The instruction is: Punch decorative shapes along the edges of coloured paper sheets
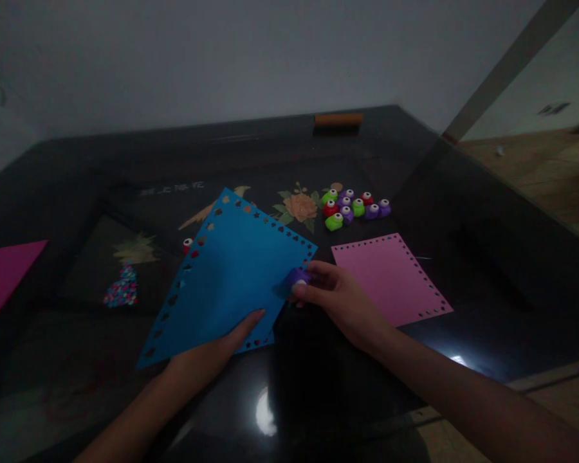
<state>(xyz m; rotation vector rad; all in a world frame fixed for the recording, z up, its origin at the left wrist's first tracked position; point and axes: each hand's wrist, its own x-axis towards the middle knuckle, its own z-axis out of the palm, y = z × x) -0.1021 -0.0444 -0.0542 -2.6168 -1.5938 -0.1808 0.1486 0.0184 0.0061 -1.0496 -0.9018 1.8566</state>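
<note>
A sheet of blue paper [236,270], tilted up off the table, has small shapes punched along its edges. My left hand [236,337] grips it at the lower edge, thumb on top and fingers hidden beneath. My right hand [338,292] is closed around a purple craft punch [298,278] with a white top, set at the paper's right edge. Whether the paper sits inside the punch's slot, I cannot tell. Under my right forearm and beyond it lies a pink sheet [386,273] with punched holes along its borders.
Several green, red and purple craft punches [358,207] cluster behind the pink sheet. A red punch [188,244] peeks out left of the blue paper. Punched confetti [122,287] lies in a pile, with magenta paper [7,273] farther left. An orange-brown roll [338,119] rests near the wall.
</note>
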